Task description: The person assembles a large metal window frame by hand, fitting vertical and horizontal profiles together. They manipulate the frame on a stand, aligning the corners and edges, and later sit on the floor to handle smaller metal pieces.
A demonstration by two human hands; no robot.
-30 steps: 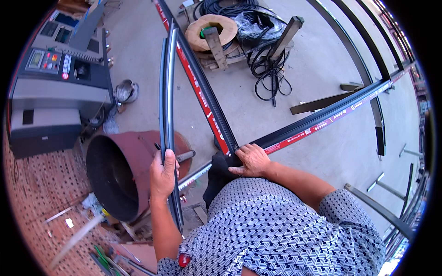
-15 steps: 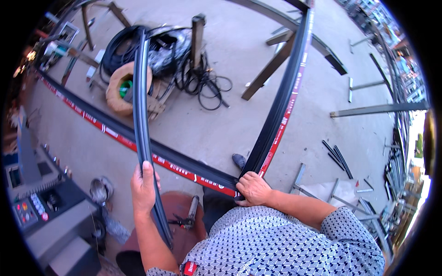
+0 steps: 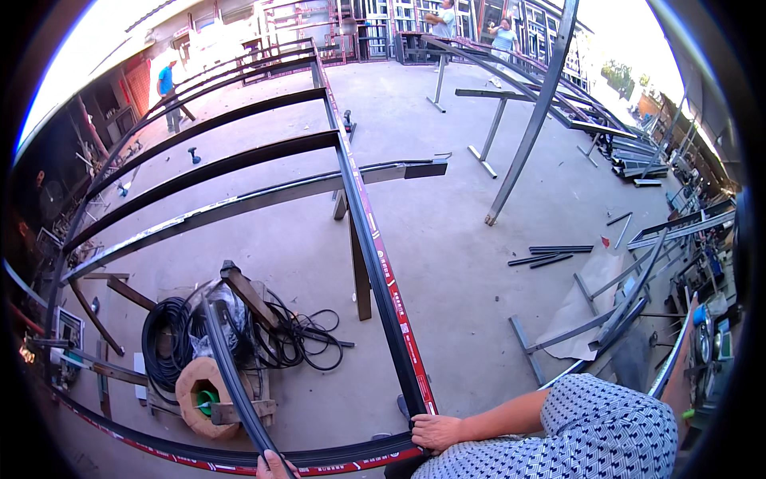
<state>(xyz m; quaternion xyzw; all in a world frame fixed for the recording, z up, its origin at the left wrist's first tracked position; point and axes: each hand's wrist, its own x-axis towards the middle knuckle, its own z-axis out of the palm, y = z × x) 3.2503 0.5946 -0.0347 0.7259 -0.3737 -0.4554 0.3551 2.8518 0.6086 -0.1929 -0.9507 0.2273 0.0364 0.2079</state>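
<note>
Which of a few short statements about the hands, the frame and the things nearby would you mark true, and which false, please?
1. The left hand holds a long dark strip. True.
2. The right hand hangs free of the frame. False: it touches the near corner of the frame.
3. The thick roll on the floor is bright blue outside. False: the thick roll is tan.
4. A black coil lies beyond that roll. True.
5. Nobody else is in view. False: a person in blue stands at upper left.

Black coil (image 3: 152, 343) beside tan ring-shaped roll (image 3: 189, 397); loose black cable (image 3: 297, 329) tangled to their right. Three dark bars (image 3: 558, 249) grouped on floor (image 3: 447, 271). Slanted metal post (image 3: 530, 120) beyond. Person in blue top (image 3: 166, 81), far left; two more people (image 3: 444, 22) at back.
</note>
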